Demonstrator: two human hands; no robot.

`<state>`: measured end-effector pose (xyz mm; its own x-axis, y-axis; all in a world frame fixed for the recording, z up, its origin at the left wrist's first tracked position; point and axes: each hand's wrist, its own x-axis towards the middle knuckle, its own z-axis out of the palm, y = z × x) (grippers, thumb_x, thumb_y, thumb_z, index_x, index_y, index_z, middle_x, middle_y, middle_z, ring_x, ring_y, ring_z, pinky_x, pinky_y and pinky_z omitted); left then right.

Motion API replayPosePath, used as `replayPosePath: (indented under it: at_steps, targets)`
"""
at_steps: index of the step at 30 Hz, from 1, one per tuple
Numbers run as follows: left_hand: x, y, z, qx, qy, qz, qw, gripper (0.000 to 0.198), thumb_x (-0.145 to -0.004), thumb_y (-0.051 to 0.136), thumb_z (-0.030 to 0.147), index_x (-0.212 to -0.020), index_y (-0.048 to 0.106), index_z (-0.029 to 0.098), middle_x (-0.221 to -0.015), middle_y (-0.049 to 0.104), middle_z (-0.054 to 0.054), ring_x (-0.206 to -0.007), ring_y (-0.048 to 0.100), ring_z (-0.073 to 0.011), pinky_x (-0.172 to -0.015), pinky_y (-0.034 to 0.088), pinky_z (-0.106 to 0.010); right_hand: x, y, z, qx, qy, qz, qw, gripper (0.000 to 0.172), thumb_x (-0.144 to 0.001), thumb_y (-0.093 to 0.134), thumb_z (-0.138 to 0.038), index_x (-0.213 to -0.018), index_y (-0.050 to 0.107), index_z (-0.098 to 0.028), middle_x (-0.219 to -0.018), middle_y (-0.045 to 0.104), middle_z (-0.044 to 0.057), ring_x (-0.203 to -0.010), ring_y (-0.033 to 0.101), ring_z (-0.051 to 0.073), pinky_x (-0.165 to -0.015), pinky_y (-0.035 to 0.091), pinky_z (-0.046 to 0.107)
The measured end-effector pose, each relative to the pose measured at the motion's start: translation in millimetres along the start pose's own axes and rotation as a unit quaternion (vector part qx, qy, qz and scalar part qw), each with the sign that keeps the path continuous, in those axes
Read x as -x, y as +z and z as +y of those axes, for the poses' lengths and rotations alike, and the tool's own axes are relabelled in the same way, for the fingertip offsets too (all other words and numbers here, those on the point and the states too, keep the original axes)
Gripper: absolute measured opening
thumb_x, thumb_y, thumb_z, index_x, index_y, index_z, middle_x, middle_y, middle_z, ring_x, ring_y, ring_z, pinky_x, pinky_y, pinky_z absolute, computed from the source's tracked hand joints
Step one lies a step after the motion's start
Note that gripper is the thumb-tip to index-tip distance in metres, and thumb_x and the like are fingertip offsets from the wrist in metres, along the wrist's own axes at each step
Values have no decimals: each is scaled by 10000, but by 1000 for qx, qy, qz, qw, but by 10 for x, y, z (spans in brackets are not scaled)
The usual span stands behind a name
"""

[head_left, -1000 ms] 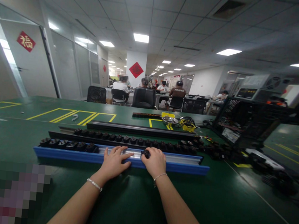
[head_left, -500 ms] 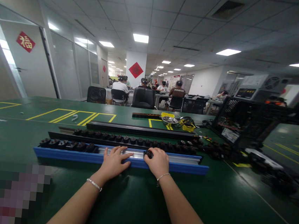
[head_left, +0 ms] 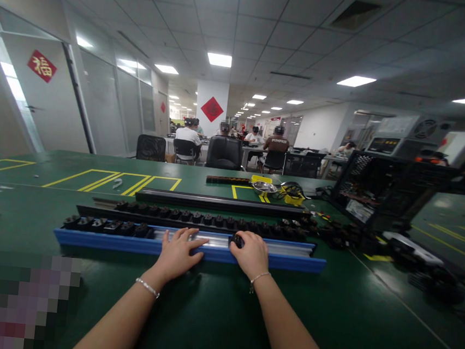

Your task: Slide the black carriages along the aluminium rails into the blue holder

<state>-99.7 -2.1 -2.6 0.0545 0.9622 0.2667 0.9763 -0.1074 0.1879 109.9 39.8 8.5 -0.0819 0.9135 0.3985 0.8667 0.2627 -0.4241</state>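
A long blue rail (head_left: 98,241) with a silvery channel inside lies across the green table. Several black socket modules (head_left: 118,227) sit in a row in its left part. My left hand (head_left: 177,254) rests on the rail's middle, fingers spread over the channel and holding nothing. Further right, my right hand (head_left: 253,253) has its fingers closed round one black socket module (head_left: 237,242), which is in the channel. My palm and fingers partly hide that module.
Behind the blue rail lies a black rail (head_left: 195,224) with a row of black modules, then another black rail (head_left: 213,200). A metal bowl (head_left: 264,188) stands further back. On the right are an open computer case (head_left: 362,190) and loose black parts (head_left: 336,234).
My right hand has slid a little to the right along the channel with the black socket module. My left hand has stayed in place on the rail.
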Motion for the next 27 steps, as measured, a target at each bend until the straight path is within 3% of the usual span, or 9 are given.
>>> replayPosePath:
  at_steps: [27]
  targets:
    - [-5, 12, -24, -9, 6, -1, 1000, 395, -782, 502, 435, -1164, 489, 537, -1357, 447, 36, -1276, 326, -292, -1001, 101, -660, -23, -45, 65, -18, 4, -2, 1000, 214, -704, 533, -300, -864, 655, -229, -952, 660, 37, -905, 552, 183, -810, 355, 294]
